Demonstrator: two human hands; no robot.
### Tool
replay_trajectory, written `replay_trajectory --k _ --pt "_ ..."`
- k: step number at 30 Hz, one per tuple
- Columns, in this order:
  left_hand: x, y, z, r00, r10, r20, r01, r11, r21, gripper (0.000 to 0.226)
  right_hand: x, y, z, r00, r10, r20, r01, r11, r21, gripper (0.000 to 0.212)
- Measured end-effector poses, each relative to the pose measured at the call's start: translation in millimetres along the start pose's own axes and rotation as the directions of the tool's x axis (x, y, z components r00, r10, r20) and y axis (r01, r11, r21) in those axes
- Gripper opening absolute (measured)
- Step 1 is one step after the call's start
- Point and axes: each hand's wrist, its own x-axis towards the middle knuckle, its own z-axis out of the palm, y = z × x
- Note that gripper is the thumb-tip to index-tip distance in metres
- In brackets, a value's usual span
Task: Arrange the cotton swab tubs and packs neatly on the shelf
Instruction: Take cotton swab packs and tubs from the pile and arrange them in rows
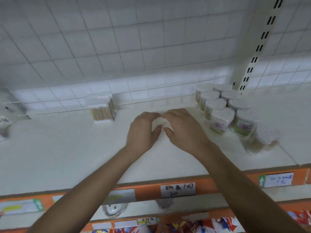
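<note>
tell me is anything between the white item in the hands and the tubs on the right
Nothing visible does. The left hand and right hand cup the white item, and only bare shelf lies between it and the tubs. The pack stands far left.

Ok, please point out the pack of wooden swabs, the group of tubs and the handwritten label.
pack of wooden swabs [101, 113], head view, on its wooden sticks.
group of tubs [223, 115], head view, on one tub's heart-shaped lid.
handwritten label [178, 190], head view, on its written middle.
</note>
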Motion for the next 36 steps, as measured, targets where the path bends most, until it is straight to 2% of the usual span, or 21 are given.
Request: replay_trajectory --k 4,8,11,15,18,23,27,31,34,36 --pt "-22.0 -40.5 -35.9 0.997 -0.018 -0.073 0.027 0.991 0.129 0.035 23.4 -45.0 18.3 0.994 -0.099 0.051 0.098 0.995 0.027 0.042" --pt "-49.6 -90.5 -76.3 0.986 -0.069 -0.15 0.097 0.977 0.188 0.033 46.8 -101.7 44.3 0.978 -0.189 0.089 0.185 0.982 0.048 0.044" --pt "-72.1 -132.7 -109.6 0.979 -0.095 -0.179 0.135 0.964 0.228 0.046 64.0 -150.0 67.6 0.964 -0.243 0.111 0.239 0.97 0.051 0.046" --pt "-98.4 -197.4 -156.4 0.961 -0.14 -0.238 0.209 0.932 0.297 0.049 90.8 -223.0 101.8 0.944 -0.3 0.138 0.291 0.953 0.082 0.046" --pt "-116.9 -248.7 -191.0 0.939 -0.241 -0.246 0.311 0.9 0.304 0.056 113.2 -279.2 131.7 0.924 -0.344 0.167 0.334 0.939 0.083 0.047" --pt "-136.9 -317.3 -233.2 0.9 -0.324 -0.291 0.417 0.834 0.361 0.05 142.0 -346.4 176.3 0.907 -0.365 0.209 0.349 0.93 0.111 0.048" --pt "-150.6 -367.2 -261.8 0.858 -0.391 -0.332 0.503 0.77 0.394 0.059 165.2 -391.5 211.4 0.909 -0.34 0.243 0.316 0.94 0.132 0.051" --pt "-165.6 -414.6 -284.8 0.763 -0.549 -0.343 0.646 0.617 0.45 0.064 187.4 -428.9 238.5 0.911 -0.311 0.27 0.281 0.949 0.145 0.058" --pt "-175.3 -437.6 -296.3 0.71 -0.571 -0.413 0.704 0.589 0.396 0.067 202.1 -448.4 252.8 0.923 -0.269 0.277 0.233 0.96 0.154 0.06" --pt "-177.8 -445.7 -301.8 0.676 -0.614 -0.408 0.737 0.573 0.359 0.064 209.3 -456.1 259.9 0.935 -0.226 0.273 0.193 0.971 0.142 0.063"
